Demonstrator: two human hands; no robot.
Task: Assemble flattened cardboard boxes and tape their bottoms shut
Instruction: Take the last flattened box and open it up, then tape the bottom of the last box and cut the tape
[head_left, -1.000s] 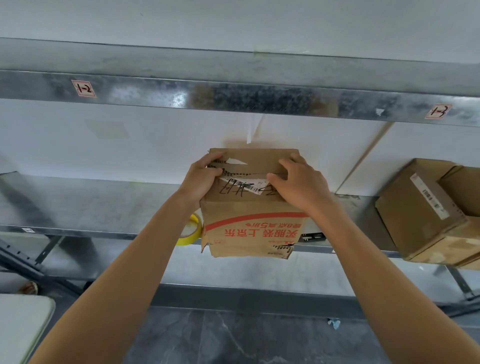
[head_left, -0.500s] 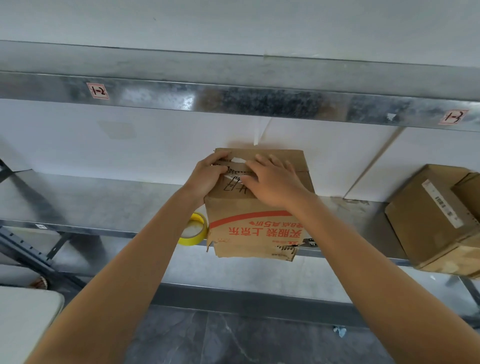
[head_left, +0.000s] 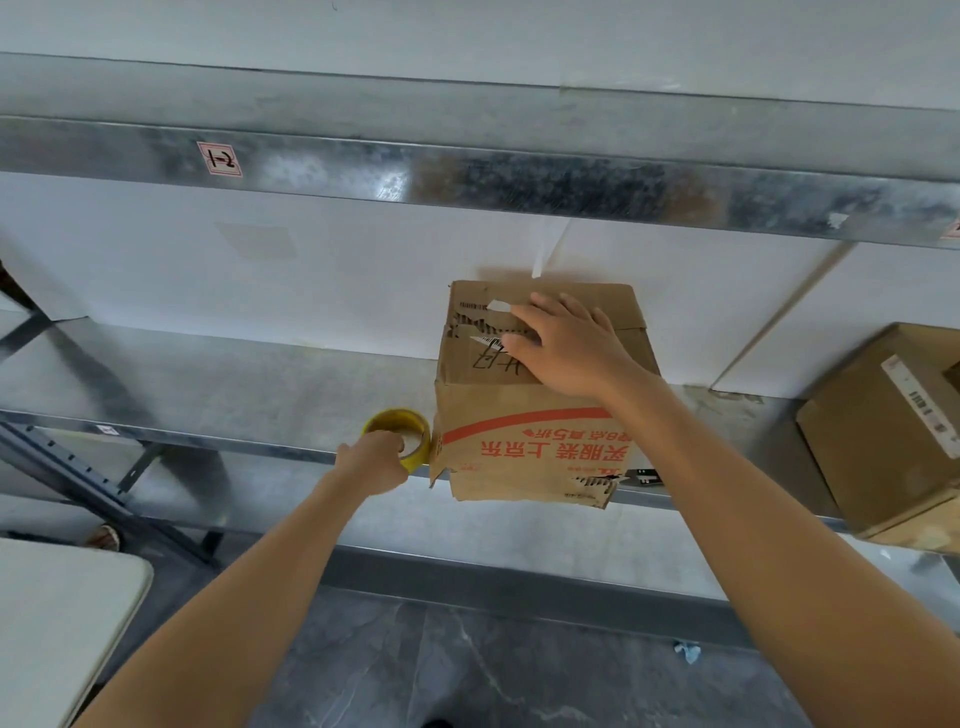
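My right hand lies flat, fingers straight, pressing the box flaps on the shelf. My left hand grasps the tape, just beside the box at its nine o'clock. The seam runs nine-to-three, up at one o'clock from the roll.

bright, even light; patchy glare on the upper galvanised metal shelf beam; edges bow outward, focus slightly soft.

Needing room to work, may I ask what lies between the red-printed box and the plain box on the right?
In the head view, bare shelf, apart from a small dark object by its front edge.
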